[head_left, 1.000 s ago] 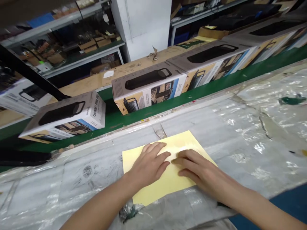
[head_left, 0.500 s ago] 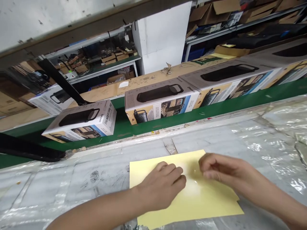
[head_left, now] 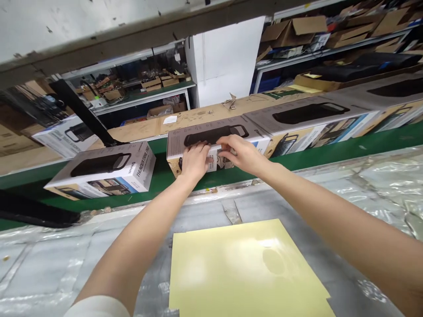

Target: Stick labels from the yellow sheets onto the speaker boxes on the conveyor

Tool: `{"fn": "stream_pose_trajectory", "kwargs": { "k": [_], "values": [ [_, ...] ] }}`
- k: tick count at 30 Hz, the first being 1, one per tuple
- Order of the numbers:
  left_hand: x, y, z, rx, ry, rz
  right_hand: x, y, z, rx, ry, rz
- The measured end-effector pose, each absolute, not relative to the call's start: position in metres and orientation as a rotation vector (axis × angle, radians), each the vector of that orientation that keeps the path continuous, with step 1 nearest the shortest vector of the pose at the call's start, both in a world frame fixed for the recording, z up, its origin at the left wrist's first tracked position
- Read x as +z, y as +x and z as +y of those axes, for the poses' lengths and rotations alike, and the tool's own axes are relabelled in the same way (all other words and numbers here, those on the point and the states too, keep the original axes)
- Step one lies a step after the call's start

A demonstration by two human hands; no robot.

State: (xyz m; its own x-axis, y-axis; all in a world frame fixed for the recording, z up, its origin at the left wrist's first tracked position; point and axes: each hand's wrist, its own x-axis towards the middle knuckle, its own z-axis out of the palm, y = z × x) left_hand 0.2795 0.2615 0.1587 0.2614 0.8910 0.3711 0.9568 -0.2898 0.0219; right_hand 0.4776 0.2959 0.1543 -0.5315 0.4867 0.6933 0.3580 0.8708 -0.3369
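Both hands reach forward to a printed speaker carton on the green strip behind the worktable. My left hand rests on the carton's front upper edge, fingers laid over it. Close by on the right, my right hand has thumb and forefinger pinched together at the same edge; whatever is between them is too small to make out. Nearer to me, glossy yellow sheets lie on the table with a faint oval mark near their upper right.
More cartons of this kind stand in a row to the right. Another carton sits left, past a gap, beside a black post. Clear plastic film covers the worktable. A metal beam crosses overhead.
Both hands have left the yellow sheets and moved forward and up to the carton. The view has shifted slightly, and an oval mark now shows on the top sheet.
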Motion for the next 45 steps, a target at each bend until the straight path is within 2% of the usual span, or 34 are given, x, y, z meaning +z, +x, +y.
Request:
{"fn": "stream_pose_trajectory", "kwargs": {
  "k": [7,13,19,22,27,31,34,36,40,45],
  "values": [
    [0.154,0.274,0.259,-0.503,-2.293,-1.758,0.146,0.46,0.321,0.088,-0.632,-2.32],
    [0.15,0.267,0.259,-0.583,-2.309,-1.733,0.145,0.47,0.318,0.048,-0.887,-2.325],
    [0.154,0.263,0.252,-0.51,-2.314,-1.743,0.17,0.447,0.35,0.502,-1.07,-2.256],
    [0.159,0.263,0.247,-0.415,-2.348,-1.707,0.18,0.438,0.36,0.528,-1.241,-2.152],
    [0.168,0.263,0.248,-0.353,-2.384,-1.726,0.181,0.473,0.28,0.535,-1.06,-2.089],
    [0.179,0.266,0.24,-0.345,-2.455,-1.781,0.164,0.529,0.177,0.931,-0.663,-2.476],
    [0.179,0.281,0.204,-0.45,-2.596,-1.67,0.141,0.56,0.129,1.012,-0.692,-2.586],
    [0.171,0.295,0.166,-0.446,-2.816,-1.531,0.126,0.569,0.115,0.939,-0.756,-2.598],
    [0.139,0.312,0.098,-0.195,-3.225,-1.23,0.109,0.571,0.11,0.821,-0.728,-2.573],
    [0.11,0.307,0.075,-0.27,-3.183,-1.158,0.11,0.572,0.111,0.855,-0.75,-2.56]
  ]
}}
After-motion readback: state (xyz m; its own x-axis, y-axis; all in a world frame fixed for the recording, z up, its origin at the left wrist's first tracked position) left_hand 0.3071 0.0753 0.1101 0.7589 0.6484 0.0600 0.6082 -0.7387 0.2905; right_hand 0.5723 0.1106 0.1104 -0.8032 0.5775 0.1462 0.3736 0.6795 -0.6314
